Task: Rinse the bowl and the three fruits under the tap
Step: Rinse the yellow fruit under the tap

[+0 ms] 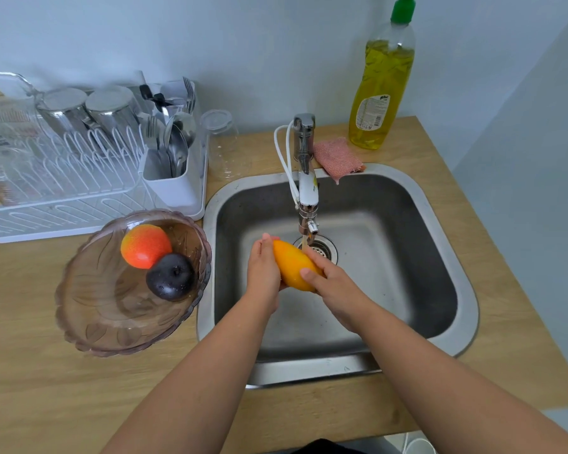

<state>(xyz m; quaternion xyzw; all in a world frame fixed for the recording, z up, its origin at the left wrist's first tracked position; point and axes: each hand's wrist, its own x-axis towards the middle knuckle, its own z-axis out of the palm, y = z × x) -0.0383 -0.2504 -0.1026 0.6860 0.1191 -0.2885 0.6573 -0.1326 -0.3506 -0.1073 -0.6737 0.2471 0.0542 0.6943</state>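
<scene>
Over the steel sink point(440, 257), a yellow-orange mango point(292, 263) sits under the thin stream from the tap point(307, 194). My left hand point(263, 270) lies flat against its left side with straight fingers. My right hand point(328, 280) grips it from the right, thumb across its top. On the counter to the left stands a brownish glass bowl point(95, 316). A red-orange fruit point(145, 245) and a dark purple plum-like fruit point(171, 276) lie in it.
A white dish rack point(79, 178) with cups and cutlery stands at the back left, with a clear glass point(218, 139) next to it. A pink cloth point(336, 155) and a yellow dish-soap bottle point(381, 90) sit behind the sink. The wooden counter point(30, 371) ends at the front.
</scene>
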